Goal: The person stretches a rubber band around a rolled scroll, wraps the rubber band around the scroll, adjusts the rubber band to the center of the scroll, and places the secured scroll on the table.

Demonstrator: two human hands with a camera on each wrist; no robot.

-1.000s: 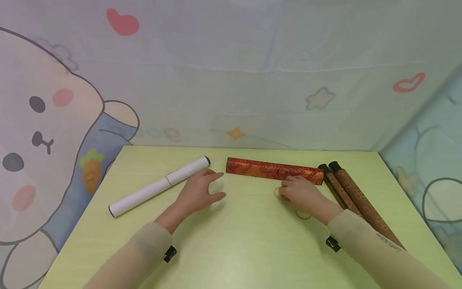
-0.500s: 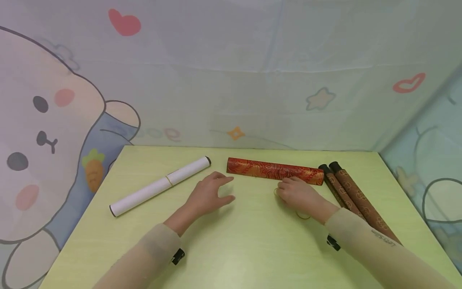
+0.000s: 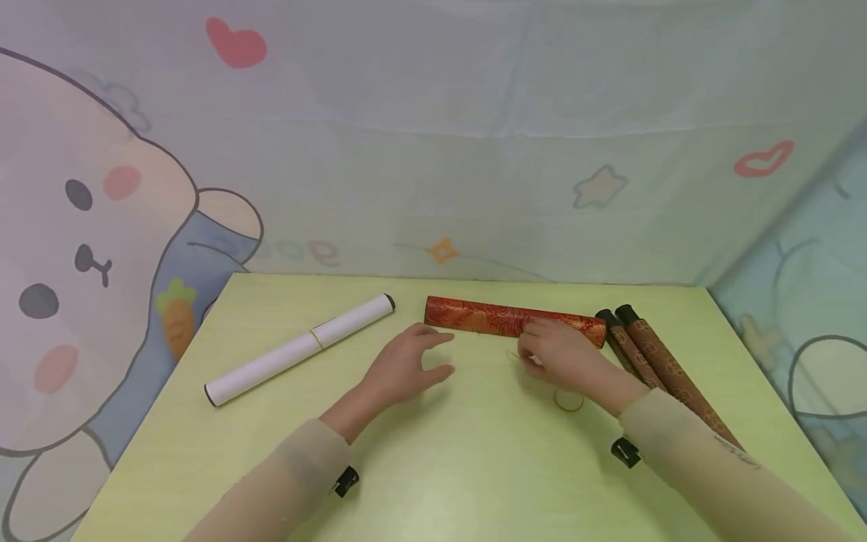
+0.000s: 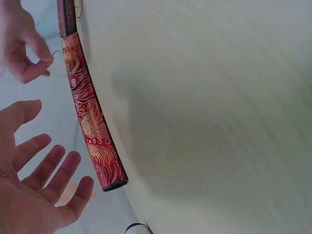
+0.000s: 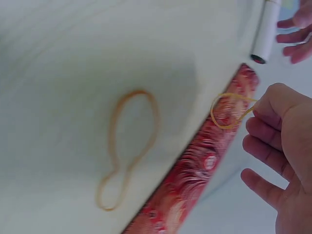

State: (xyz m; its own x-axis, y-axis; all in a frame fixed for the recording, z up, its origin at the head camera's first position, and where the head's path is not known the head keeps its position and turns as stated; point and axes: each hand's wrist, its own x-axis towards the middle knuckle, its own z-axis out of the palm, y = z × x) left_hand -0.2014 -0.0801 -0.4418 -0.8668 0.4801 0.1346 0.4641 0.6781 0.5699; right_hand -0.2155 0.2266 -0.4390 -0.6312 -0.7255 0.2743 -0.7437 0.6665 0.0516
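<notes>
Head view from above, widest and farthest back, facing forward and down across the tabletop (image 3: 460,482) to the printed cloth (image 3: 420,150), wrist views close beside the left hand (image 3: 401,367) and right hand (image 3: 565,357), both tilted sideways, all three sharing the red patterned tube (image 3: 482,317).

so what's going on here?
A person's right hand pinches a rubber band near the red roll; a second band lies on the table. The left hand is open and holds nothing. The white roll has a yellow band round it; none shows on the red one. Brown rolls lie at the right.
</notes>
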